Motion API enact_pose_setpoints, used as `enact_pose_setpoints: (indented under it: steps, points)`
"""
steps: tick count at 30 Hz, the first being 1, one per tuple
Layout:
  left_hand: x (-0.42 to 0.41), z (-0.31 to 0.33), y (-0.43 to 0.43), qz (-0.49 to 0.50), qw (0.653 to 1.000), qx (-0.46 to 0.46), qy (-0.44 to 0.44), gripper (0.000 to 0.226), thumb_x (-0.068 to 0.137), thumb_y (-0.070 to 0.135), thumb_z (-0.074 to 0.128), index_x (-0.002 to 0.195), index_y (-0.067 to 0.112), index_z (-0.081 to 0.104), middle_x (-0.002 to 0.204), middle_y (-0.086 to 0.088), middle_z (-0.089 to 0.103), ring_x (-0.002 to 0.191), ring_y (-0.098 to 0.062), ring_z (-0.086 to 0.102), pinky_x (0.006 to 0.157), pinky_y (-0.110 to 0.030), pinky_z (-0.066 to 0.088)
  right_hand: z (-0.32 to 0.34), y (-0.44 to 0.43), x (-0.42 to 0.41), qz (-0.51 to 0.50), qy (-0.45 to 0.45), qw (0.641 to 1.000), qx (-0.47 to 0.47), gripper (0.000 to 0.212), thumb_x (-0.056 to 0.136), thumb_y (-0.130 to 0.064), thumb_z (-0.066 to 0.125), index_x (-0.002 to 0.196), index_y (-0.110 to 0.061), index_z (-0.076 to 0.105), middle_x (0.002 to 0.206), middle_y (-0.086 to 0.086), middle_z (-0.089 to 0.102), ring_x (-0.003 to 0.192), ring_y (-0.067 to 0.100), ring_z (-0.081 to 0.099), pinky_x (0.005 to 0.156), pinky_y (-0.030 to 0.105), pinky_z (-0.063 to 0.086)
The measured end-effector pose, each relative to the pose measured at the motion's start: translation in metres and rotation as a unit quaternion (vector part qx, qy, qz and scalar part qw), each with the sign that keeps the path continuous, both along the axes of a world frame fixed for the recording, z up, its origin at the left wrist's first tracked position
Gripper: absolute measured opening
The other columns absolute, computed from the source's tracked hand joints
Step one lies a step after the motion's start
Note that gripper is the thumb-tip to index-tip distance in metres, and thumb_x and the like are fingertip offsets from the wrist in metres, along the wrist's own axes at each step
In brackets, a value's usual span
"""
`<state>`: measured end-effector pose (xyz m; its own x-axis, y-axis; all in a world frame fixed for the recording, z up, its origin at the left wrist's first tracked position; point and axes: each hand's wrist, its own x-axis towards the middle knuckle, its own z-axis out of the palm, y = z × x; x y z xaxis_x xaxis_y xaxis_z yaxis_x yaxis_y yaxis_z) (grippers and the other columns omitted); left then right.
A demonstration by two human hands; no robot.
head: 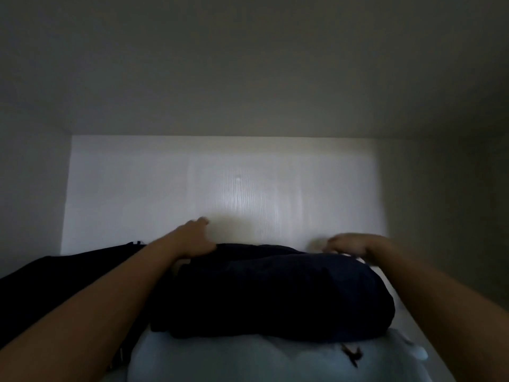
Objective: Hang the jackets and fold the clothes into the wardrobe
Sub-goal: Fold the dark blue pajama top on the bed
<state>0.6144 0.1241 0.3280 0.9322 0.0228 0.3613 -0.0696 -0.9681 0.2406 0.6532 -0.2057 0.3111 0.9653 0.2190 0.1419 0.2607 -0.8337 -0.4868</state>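
I look into a dim wardrobe compartment with a white wood-grain back wall (248, 188). A folded dark navy garment (270, 290) lies on top of a pale blue folded garment (234, 359). My left hand (194, 238) rests on the far left top of the navy garment with its fingers stretched toward the back wall. My right hand (355, 245) hovers over the far right top of it, blurred, fingers loosely bent downward. Whether it touches the cloth is unclear.
Another black garment (68, 274) lies to the left under my left forearm. The compartment's side walls (33, 188) close in left and right, and its ceiling (248, 64) is overhead. Bare back wall shows above the clothes.
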Motion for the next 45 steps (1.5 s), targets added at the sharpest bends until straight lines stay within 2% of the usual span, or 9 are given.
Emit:
enact_pose_setpoints:
  steps: [3, 6, 10, 14, 17, 24, 32, 39, 45]
  points:
    - [0.012, -0.006, -0.031, -0.146, 0.988, 0.042, 0.039, 0.055, 0.096, 0.042, 0.045, 0.146, 0.027, 0.028, 0.15, -0.005, 0.033, 0.137, -0.025, 0.035, 0.11, -0.031, 0.027, 0.005, 0.051, -0.014, 0.103, -0.003, 0.994, -0.047, 0.044, 0.103, -0.032, 0.032, 0.142, -0.014, 0.04, 0.149, 0.003, 0.037, 0.137, 0.023, 0.035, 0.107, 0.031, 0.028]
    - [0.029, -0.052, -0.039, -0.072, 0.976, 0.083, 0.19, 0.067, 0.092, 0.068, 0.024, 0.149, 0.034, 0.018, 0.157, -0.001, 0.019, 0.142, -0.025, 0.024, 0.116, -0.041, 0.016, -0.03, 0.074, -0.013, 0.126, 0.001, 0.964, -0.236, 0.048, 0.105, -0.032, 0.023, 0.15, -0.019, 0.022, 0.159, 0.002, 0.016, 0.145, 0.02, 0.014, 0.114, 0.029, 0.003]
    - [0.034, -0.061, -0.028, -0.037, 0.974, 0.059, 0.215, 0.072, 0.094, 0.064, 0.021, 0.151, 0.021, 0.013, 0.159, -0.005, 0.011, 0.144, -0.024, 0.019, 0.117, -0.04, 0.013, -0.039, 0.065, -0.015, 0.062, -0.021, 0.986, -0.152, 0.052, 0.1, -0.051, 0.025, 0.145, -0.027, 0.037, 0.154, -0.001, 0.031, 0.14, 0.019, 0.028, 0.116, 0.036, 0.017]
    - [0.009, -0.055, -0.028, 0.039, 0.989, 0.102, 0.101, 0.068, 0.096, 0.062, 0.023, 0.143, 0.015, 0.038, 0.148, -0.012, 0.038, 0.132, -0.027, 0.041, 0.107, -0.038, 0.032, -0.047, 0.059, -0.044, 0.062, -0.216, 0.974, -0.013, 0.047, 0.097, -0.054, 0.03, 0.093, -0.025, 0.067, 0.105, -0.003, 0.067, 0.102, 0.018, 0.06, 0.085, 0.028, 0.043]
    - [-0.015, -0.048, -0.029, 0.005, 0.988, 0.147, -0.056, 0.066, 0.09, 0.069, 0.021, 0.123, 0.023, 0.055, 0.125, -0.005, 0.058, 0.108, -0.021, 0.056, 0.084, -0.031, 0.04, -0.061, 0.04, -0.063, 0.094, -0.213, 0.971, -0.053, 0.052, 0.089, -0.066, 0.02, 0.114, -0.042, 0.06, 0.12, -0.018, 0.062, 0.109, 0.006, 0.056, 0.09, 0.023, 0.038]
    - [-0.04, -0.071, -0.032, -0.06, 0.989, 0.103, 0.092, 0.068, 0.092, 0.067, 0.018, 0.15, 0.03, 0.017, 0.152, -0.008, 0.034, 0.136, -0.027, 0.036, 0.112, -0.036, 0.027, -0.069, 0.037, -0.073, 0.029, -0.254, 0.96, -0.118, 0.044, 0.101, -0.049, 0.02, 0.126, -0.037, 0.054, 0.13, -0.011, 0.058, 0.118, 0.014, 0.052, 0.091, 0.027, 0.037]
    - [-0.111, -0.082, -0.05, -0.018, 0.946, 0.25, -0.206, 0.043, 0.099, 0.048, 0.024, 0.125, 0.02, 0.044, 0.115, -0.001, 0.056, 0.1, -0.017, 0.054, 0.078, -0.03, 0.04, -0.104, -0.018, -0.148, -0.026, -0.202, 0.955, -0.215, 0.057, 0.101, -0.047, 0.024, 0.152, -0.034, 0.003, 0.16, -0.006, -0.003, 0.146, 0.021, 0.014, 0.114, 0.043, 0.025]
    - [-0.245, -0.098, -0.109, -0.149, 0.901, 0.324, -0.248, 0.047, 0.096, 0.045, 0.03, 0.137, 0.023, 0.036, 0.121, 0.003, 0.052, 0.104, -0.017, 0.05, 0.088, -0.033, 0.04, -0.109, -0.055, -0.305, -0.013, -0.282, 0.912, -0.297, 0.056, 0.097, -0.051, 0.026, 0.149, -0.04, 0.006, 0.158, -0.011, 0.013, 0.143, 0.012, 0.02, 0.109, 0.032, 0.022]
    - [-0.394, -0.107, -0.173, -0.305, 0.875, 0.193, -0.323, 0.046, 0.08, 0.044, 0.034, 0.106, 0.02, 0.063, 0.085, 0.007, 0.065, 0.072, -0.015, 0.061, 0.068, -0.03, 0.051, -0.124, -0.103, -0.459, -0.039, -0.301, 0.902, -0.307, 0.054, 0.094, -0.047, 0.036, 0.146, -0.036, 0.023, 0.15, -0.01, 0.03, 0.133, 0.015, 0.035, 0.106, 0.03, 0.028]
